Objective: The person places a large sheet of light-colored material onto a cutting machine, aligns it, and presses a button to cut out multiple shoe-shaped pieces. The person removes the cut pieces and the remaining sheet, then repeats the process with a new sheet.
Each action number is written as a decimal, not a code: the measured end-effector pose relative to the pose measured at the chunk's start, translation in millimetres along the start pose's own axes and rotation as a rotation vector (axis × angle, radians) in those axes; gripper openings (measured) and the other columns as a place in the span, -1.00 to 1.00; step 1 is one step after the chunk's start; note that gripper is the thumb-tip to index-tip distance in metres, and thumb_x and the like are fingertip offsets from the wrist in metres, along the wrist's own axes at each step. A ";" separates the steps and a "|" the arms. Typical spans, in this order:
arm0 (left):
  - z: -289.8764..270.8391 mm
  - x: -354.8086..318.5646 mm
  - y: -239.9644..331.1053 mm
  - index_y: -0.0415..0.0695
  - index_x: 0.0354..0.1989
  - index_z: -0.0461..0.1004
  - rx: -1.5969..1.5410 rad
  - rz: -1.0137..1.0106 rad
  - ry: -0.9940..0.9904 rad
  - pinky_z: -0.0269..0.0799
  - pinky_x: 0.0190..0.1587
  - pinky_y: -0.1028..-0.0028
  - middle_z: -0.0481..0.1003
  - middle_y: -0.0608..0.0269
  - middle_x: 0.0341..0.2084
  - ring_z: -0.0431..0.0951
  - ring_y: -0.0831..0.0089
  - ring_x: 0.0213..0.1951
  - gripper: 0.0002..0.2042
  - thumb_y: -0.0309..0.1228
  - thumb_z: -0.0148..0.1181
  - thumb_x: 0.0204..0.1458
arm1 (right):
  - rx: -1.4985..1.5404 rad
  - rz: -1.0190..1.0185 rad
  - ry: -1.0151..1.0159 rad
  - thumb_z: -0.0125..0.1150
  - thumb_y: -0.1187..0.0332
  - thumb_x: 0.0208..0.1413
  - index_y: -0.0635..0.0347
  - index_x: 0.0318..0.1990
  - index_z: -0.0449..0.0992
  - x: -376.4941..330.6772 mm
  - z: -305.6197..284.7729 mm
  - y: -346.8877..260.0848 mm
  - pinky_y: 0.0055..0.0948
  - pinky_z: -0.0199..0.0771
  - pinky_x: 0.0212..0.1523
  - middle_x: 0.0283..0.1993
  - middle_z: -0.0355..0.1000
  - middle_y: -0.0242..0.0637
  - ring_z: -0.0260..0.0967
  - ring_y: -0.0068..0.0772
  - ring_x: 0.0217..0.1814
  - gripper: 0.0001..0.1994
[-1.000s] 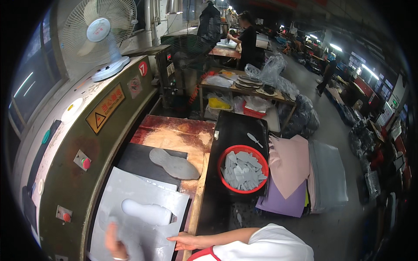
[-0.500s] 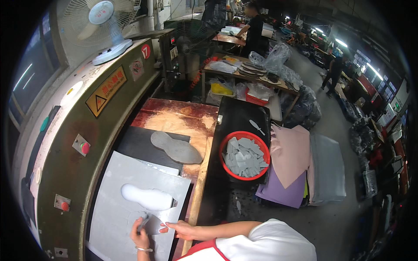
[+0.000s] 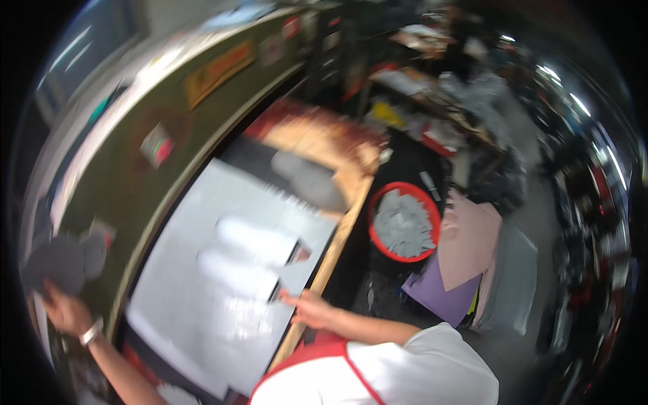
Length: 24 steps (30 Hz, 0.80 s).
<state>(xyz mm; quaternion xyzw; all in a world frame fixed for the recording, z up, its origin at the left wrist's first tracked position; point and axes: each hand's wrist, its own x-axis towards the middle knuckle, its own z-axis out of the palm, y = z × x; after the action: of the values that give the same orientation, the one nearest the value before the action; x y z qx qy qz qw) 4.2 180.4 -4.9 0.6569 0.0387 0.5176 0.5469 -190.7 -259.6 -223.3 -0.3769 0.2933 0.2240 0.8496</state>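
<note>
Out at the far left, my left hand (image 3: pixel 66 312) is closed on a grey sole-shaped piece (image 3: pixel 57 264), lifted clear of the sheet in front of the green machine. A large light-grey sheet (image 3: pixel 175 236) lies on the work surface, with two sole-shaped cutouts (image 3: pixel 253 239) side by side showing white. At its right edge, by the lower cutout, is my right hand (image 3: pixel 310 308), its fingers stretched and apart, seemingly holding nothing. Beyond the sheet, another grey sole-shaped piece (image 3: pixel 309 179) rests partly on a dark board. The picture is smeared by motion.
The green machine body (image 3: pixel 202 125) with a red button (image 3: pixel 162 150) runs along the left. Right of the wooden edge (image 3: pixel 351 233) stands a red basin (image 3: pixel 373 236) of grey scraps. Pink sheets (image 3: pixel 469 233) and purple sheets (image 3: pixel 442 287) lie beyond it.
My left hand has swung from the sheet to the far left, carrying the grey piece. A second cutout now shows in the sheet. My right hand's fingers have spread, and the view has shifted.
</note>
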 end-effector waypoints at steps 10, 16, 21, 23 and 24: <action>-7.6 -315.3 6.8 -0.05 0.00 0.50 0.162 0.319 -1.390 0.27 0.22 0.12 0.44 0.04 0.02 0.42 0.12 0.10 -0.52 -0.59 0.14 -0.21 | 0.264 0.250 -0.299 0.03 0.40 0.20 0.33 0.20 0.18 -10.5 -5.6 9.1 -0.09 0.25 0.21 0.17 0.29 -0.13 0.27 -0.15 0.22 -0.56; -34.5 -311.2 -5.1 -0.05 0.10 0.43 0.207 0.308 -1.561 0.16 0.25 0.00 0.37 0.03 0.09 0.33 0.04 0.18 -0.44 -0.37 0.31 -0.21 | 0.299 0.279 -0.360 -0.01 0.45 0.21 0.29 0.21 0.17 -7.8 16.9 34.4 -0.17 0.06 0.34 0.20 0.26 -0.12 0.14 -0.27 0.31 -0.58; -11.6 -312.2 -15.1 -0.16 0.03 0.43 0.251 -0.276 -1.059 0.33 0.11 0.24 0.49 0.05 -0.09 0.48 0.20 0.01 -0.61 -0.33 0.22 0.01 | 0.096 0.181 -0.338 -0.22 0.28 0.34 0.20 0.24 0.15 -8.6 27.3 35.2 -0.13 0.03 0.36 0.19 0.29 -0.12 0.10 -0.17 0.35 -0.63; -0.7 -281.5 -18.8 -0.29 0.00 0.39 0.391 -0.635 -0.691 0.39 -0.06 0.42 0.52 0.12 -0.23 0.49 0.38 -0.15 -0.64 -0.26 0.09 0.18 | 0.093 0.203 -0.215 -0.26 0.23 0.37 0.17 0.24 0.16 -12.0 29.6 33.6 -0.10 0.05 0.36 0.18 0.30 -0.09 0.11 -0.17 0.34 -0.63; 8.9 -253.1 -23.7 -0.31 -0.04 0.37 0.241 -0.567 -0.381 0.37 -0.15 0.47 0.48 0.23 -0.31 0.42 0.48 -0.26 -0.66 -0.25 0.06 0.20 | 0.090 0.204 -0.185 -0.30 0.19 0.38 0.13 0.22 0.17 -13.5 30.3 33.1 -0.04 0.10 0.33 0.15 0.32 -0.07 0.14 -0.14 0.32 -0.63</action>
<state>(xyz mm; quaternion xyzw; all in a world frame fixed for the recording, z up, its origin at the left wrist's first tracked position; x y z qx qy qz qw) -93.9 27.7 -183.1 0.7645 0.1776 0.2056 0.5846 -210.5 -218.0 -214.7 -0.2843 0.2604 0.3296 0.8618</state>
